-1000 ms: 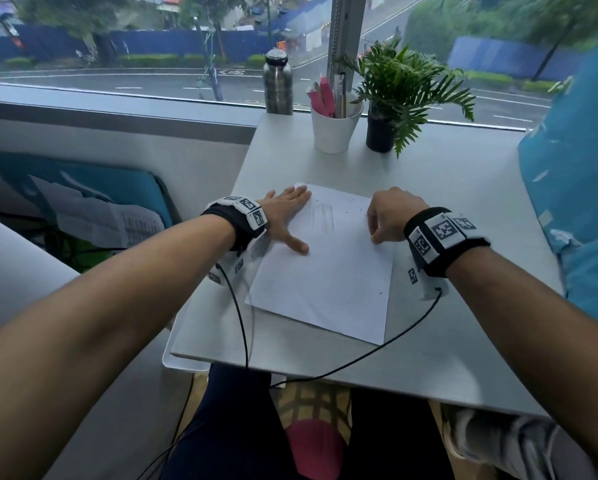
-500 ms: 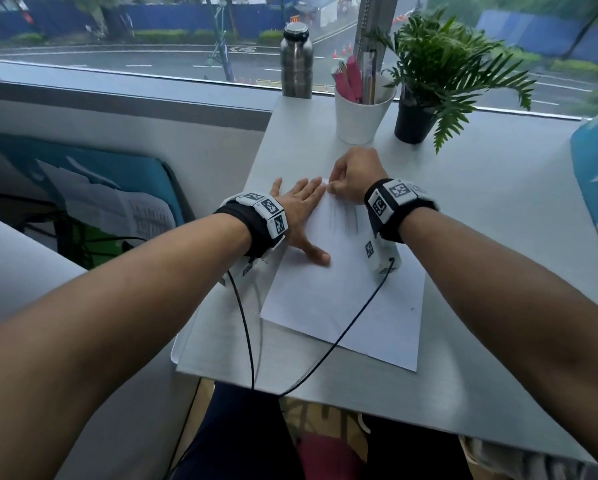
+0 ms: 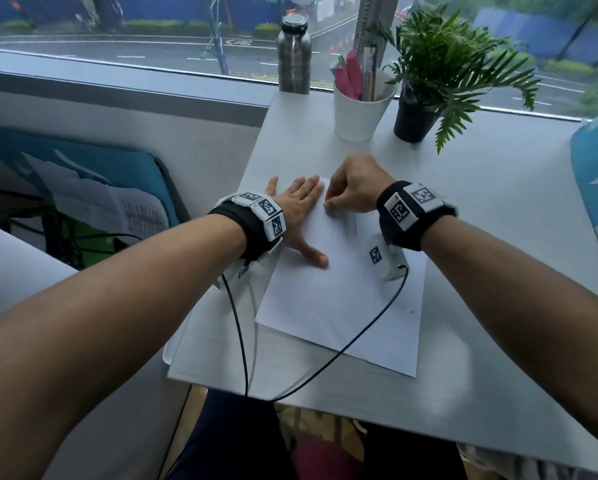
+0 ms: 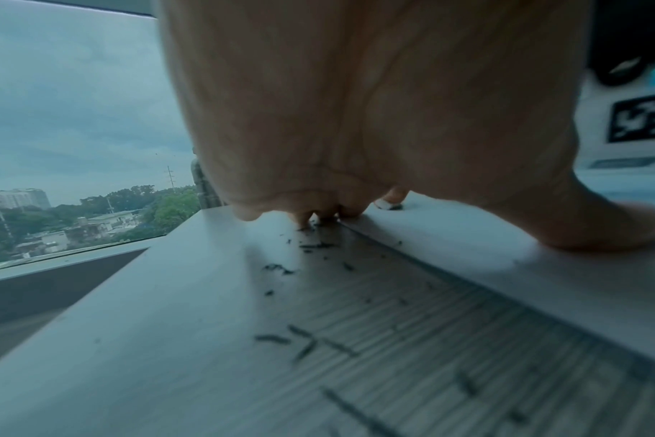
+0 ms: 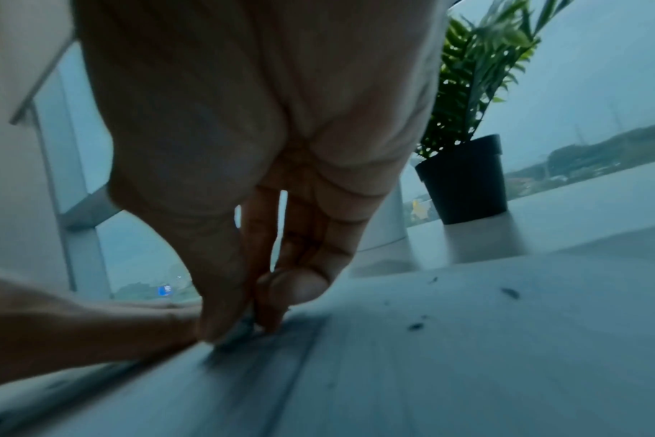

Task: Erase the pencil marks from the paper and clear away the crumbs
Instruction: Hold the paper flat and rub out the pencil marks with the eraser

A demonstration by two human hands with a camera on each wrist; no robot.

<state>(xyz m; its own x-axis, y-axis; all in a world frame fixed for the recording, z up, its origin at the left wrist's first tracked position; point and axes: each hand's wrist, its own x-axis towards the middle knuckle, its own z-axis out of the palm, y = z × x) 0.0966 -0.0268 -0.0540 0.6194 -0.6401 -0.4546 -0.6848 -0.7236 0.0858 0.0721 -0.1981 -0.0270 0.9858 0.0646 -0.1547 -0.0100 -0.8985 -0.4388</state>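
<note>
rubbing nearer now, right hand (eraser pinched) on paper.

Right hand pinches a small eraser against the paper, dark crumbs lying nearby.

Right hand: my right hand has crossed from the 3 o'clock edge of the paper toward 12 o'clock, beside my left hand.
Grip: fingertips pinch down at the pencil marks.
</note>
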